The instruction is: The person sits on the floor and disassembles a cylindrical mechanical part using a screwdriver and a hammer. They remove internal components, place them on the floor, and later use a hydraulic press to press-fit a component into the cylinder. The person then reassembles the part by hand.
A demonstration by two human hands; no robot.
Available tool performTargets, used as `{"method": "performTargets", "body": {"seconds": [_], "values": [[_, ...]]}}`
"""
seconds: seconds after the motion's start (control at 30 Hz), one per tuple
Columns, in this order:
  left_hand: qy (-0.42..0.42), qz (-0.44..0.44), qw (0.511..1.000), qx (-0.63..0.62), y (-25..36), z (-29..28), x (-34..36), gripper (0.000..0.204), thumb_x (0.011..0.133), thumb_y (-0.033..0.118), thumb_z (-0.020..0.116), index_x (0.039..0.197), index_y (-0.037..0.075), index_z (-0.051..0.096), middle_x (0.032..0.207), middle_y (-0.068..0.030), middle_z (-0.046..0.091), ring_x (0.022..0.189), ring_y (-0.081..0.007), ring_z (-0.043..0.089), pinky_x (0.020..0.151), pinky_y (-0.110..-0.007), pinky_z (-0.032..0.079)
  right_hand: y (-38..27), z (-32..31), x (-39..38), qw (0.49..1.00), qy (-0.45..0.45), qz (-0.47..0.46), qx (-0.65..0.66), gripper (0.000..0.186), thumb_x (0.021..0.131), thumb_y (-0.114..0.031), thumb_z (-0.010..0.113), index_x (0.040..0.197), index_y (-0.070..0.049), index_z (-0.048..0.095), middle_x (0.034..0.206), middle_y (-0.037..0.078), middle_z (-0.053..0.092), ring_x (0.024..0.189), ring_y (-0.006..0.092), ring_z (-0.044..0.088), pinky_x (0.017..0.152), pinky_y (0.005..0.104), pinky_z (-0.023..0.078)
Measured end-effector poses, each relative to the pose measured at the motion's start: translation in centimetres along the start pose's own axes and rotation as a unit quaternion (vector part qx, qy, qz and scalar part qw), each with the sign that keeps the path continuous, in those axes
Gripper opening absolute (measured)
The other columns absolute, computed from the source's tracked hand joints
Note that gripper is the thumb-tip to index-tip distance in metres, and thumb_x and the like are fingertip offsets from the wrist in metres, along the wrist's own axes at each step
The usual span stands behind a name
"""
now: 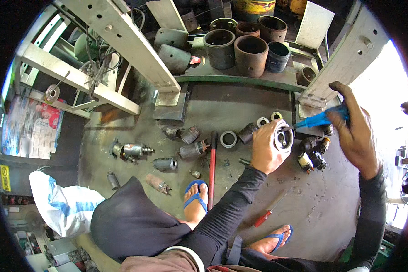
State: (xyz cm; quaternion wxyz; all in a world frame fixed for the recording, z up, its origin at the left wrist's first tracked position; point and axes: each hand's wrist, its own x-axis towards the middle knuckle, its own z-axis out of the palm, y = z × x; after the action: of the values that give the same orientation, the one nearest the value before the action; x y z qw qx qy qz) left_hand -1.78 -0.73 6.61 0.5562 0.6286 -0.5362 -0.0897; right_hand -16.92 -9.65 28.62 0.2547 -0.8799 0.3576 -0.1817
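Note:
My left hand (265, 149) grips a round, pale metal housing (284, 139), its open end facing up and to the right. A screwdriver with a blue handle (319, 119) is in my right hand (356, 133), its fingers wrapped round the handle's back end. The thin shaft points left and its tip meets the upper rim of the housing or enters it; I cannot tell which. Just beyond my left hand are two small pale rings (262, 121) and a dark cylinder (247, 133). A wider metal ring (228, 139) lies to its left.
Several dirty cylindrical motor parts (192, 149) lie on the floor, with black parts (319, 152) at right. A red bar (212, 170) and a red-handled screwdriver (264, 218) lie near my feet. Thick pipe sections (251, 56) stand on a green-edged frame (240, 80) beyond. A white sack (65, 204) sits left.

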Motion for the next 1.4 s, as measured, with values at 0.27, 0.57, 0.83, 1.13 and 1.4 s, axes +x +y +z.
{"method": "performTargets", "body": {"seconds": [0.27,0.57,0.83,1.13,1.4], "values": [[-0.024,-0.061,0.997,-0.046,0.3,-0.1,0.0,0.071,0.057,0.007,0.093,0.120,0.003,0.062,0.118,-0.0136,0.069,0.111,-0.0315,0.068,0.101,-0.039,0.053,0.3,0.5,0.5,0.993,-0.011,0.079,-0.091,0.051,0.091,-0.020,0.075,0.132,0.001,0.054,0.131,0.024,0.060,0.119,0.0367,0.062,0.101,0.0441,0.048],[-0.010,-0.063,0.997,-0.032,0.1,-0.2,0.1,0.066,0.060,0.007,0.091,0.119,0.003,0.062,0.115,-0.0127,0.069,0.107,-0.0299,0.069,0.098,-0.038,0.054,1.9,1.2,-0.2,0.998,0.048,-0.017,-0.030,0.050,0.089,-0.021,0.077,0.129,0.001,0.056,0.119,0.016,0.059,0.116,0.0291,0.059,0.103,0.0396,0.047],[0.033,-0.012,0.999,0.000,-1.2,0.1,-0.8,0.073,0.066,0.015,0.090,0.129,0.005,0.056,0.119,-0.0162,0.069,0.110,-0.0383,0.066,0.099,-0.047,0.051,1.1,1.9,0.3,0.999,0.045,0.007,0.022,0.063,0.088,-0.022,0.076,0.141,0.000,0.049,0.122,0.016,0.060,0.116,0.0243,0.058,0.104,0.0377,0.046],[0.036,-0.054,0.998,-0.024,-0.7,-0.8,-0.5,0.060,0.073,0.014,0.084,0.128,0.009,0.060,0.117,-0.0109,0.070,0.110,-0.0342,0.065,0.096,-0.045,0.047,0.6,1.5,0.8,0.998,-0.009,0.053,0.032,0.066,0.092,-0.040,0.077,0.139,-0.001,0.053,0.126,0.014,0.061,0.118,0.0208,0.057,0.107,0.0371,0.044],[0.007,-0.099,0.993,-0.061,0.5,-1.7,0.4,0.061,0.062,0.008,0.089,0.117,0.004,0.064,0.117,-0.0137,0.069,0.109,-0.0319,0.069,0.099,-0.039,0.053,1.3,1.6,0.5,0.997,0.020,-0.062,-0.030,0.071,0.088,-0.037,0.077,0.144,-0.004,0.047,0.125,0.020,0.063,0.119,0.0322,0.062,0.103,0.0421,0.048]]}}
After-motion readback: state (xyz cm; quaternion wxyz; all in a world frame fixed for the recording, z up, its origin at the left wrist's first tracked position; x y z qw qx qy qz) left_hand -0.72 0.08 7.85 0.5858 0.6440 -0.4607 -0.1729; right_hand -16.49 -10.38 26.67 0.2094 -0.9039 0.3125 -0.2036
